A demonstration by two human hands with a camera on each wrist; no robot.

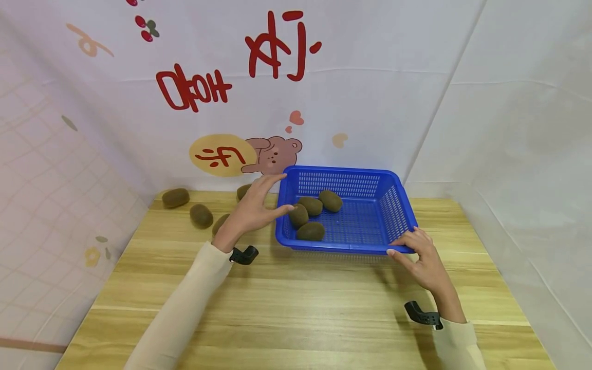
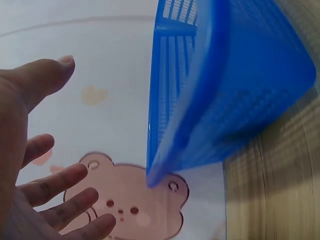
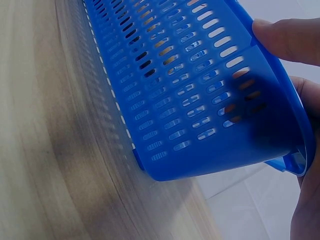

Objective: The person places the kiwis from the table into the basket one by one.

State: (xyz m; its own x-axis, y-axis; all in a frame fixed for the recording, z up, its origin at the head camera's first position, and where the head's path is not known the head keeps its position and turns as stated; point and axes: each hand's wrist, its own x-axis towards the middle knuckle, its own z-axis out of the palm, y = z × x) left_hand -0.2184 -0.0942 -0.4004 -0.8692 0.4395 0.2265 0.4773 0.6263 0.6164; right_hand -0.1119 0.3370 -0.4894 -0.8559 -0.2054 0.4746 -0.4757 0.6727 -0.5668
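Observation:
A blue plastic basket [image 1: 339,249] with slotted walls is at the back of the table in the head view. Several brown kiwis [image 1: 311,232] lie inside it, toward its left end. At the near right corner, my right hand [image 1: 423,262] grips the rim, with the thumb on the outside edge in the right wrist view. My left hand [image 1: 252,208] is beside the basket's left rim, fingers spread and holding nothing. In the left wrist view a gap shows between the left hand [image 2: 45,200] and the basket [image 2: 250,75].
More kiwis lie on the wooden table [image 1: 296,313] to the left, including one kiwi [image 1: 176,198] near the back edge and another kiwi [image 1: 201,216] beside it. Some are partly hidden behind my left hand. A printed white cloth [image 1: 370,77] hangs behind the table.

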